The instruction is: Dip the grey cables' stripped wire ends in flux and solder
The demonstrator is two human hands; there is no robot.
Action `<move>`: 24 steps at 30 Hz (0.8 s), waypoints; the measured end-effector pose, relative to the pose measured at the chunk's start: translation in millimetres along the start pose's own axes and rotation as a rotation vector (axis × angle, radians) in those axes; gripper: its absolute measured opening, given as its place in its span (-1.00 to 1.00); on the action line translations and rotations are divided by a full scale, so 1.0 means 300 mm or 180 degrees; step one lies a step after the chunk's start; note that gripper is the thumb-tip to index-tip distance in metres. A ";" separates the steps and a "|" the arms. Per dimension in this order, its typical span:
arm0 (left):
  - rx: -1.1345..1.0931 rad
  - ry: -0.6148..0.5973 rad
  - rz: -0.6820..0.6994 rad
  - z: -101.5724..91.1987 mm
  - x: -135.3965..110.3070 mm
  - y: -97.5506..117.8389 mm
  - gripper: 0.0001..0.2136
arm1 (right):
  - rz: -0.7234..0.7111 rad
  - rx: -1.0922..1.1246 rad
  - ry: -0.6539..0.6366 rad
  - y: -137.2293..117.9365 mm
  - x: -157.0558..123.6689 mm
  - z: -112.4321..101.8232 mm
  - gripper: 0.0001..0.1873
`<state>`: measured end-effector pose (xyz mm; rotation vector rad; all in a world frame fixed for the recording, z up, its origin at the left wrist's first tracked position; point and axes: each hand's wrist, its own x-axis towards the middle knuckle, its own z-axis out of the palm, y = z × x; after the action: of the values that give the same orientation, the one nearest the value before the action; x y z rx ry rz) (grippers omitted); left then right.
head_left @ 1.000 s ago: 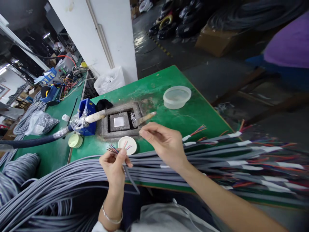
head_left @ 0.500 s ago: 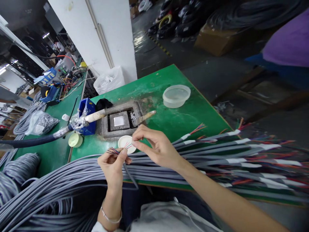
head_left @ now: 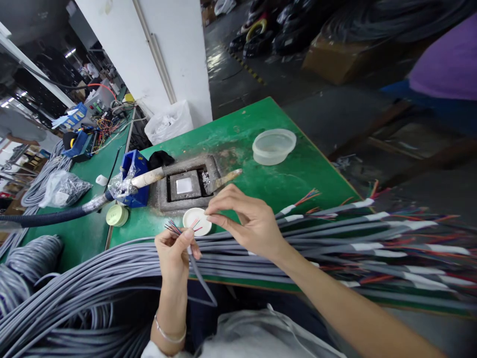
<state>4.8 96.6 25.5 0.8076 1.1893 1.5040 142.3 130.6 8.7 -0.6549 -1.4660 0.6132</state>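
My left hand (head_left: 173, 258) pinches the end of a grey multi-core cable (head_left: 202, 283) between thumb and fingers. Thin coloured wires (head_left: 173, 226) fan out from its stripped end, some dark ones pointing left and a few red and pale ones right. The cable's grey sheath hangs below the hand in a bend. Just right of the wire tips, my right hand (head_left: 250, 221) has thumb and forefinger pressed together; whatever lies between them is too small to make out. Behind the wires sits a shallow white dish (head_left: 204, 226) on the green table (head_left: 242, 134).
A solder pot (head_left: 184, 186) in a sooty frame stands beyond the hands, with a taped hose nozzle (head_left: 147, 178) beside it. A bundle of grey cables (head_left: 122, 263) crosses the front edge. A clear plastic tub (head_left: 274, 147), blue bin (head_left: 134, 191) and green round container (head_left: 117, 215) stand around.
The right hand has drawn slightly right, away from the wire tips. My left hand has shifted a little right, and the hanging cable has swung slightly lower.
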 end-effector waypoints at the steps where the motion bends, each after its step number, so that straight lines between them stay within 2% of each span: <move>1: -0.0008 -0.0026 -0.0048 -0.001 0.000 0.000 -0.70 | -0.0038 -0.0031 -0.0055 -0.001 0.000 -0.001 -0.92; 6: 0.0014 -0.0208 -0.0282 -0.007 -0.001 -0.006 -0.68 | -0.0440 -0.0371 -0.0128 -0.002 -0.002 -0.003 -0.89; 10: 0.0047 -0.0169 -0.0204 -0.009 -0.004 -0.007 -0.68 | -0.0602 -0.0658 -0.0383 -0.005 -0.004 -0.002 -0.87; 12: 0.0045 -0.0066 -0.0146 -0.008 -0.005 -0.005 -0.68 | -0.0490 -0.0554 -0.0591 -0.006 -0.005 -0.002 -0.84; 14: 0.0037 -0.0022 -0.0157 -0.006 -0.004 -0.003 -0.68 | -0.0195 -0.0291 -0.0655 -0.007 -0.006 -0.004 -0.81; 17: 0.0039 -0.0054 -0.0283 -0.004 0.000 0.000 -0.65 | 0.0143 -0.0058 -0.0375 -0.007 -0.004 -0.010 -0.80; 20: 0.0043 -0.0140 -0.0464 -0.003 0.004 0.001 -0.62 | -0.0268 -0.0228 -0.0197 -0.008 -0.001 -0.013 -0.89; 22: 0.0030 -0.0200 -0.0534 -0.003 0.006 0.001 -0.61 | -0.0603 -0.0428 -0.0261 -0.009 -0.001 -0.011 -0.93; 24: 0.0021 -0.0231 -0.0507 -0.003 0.005 0.000 -0.61 | -0.0729 -0.0597 -0.0317 -0.009 -0.003 -0.007 -0.91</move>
<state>3.7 97.9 25.1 0.7477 1.1770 1.3309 144.3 128.1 10.1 -0.5962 -1.6779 0.3371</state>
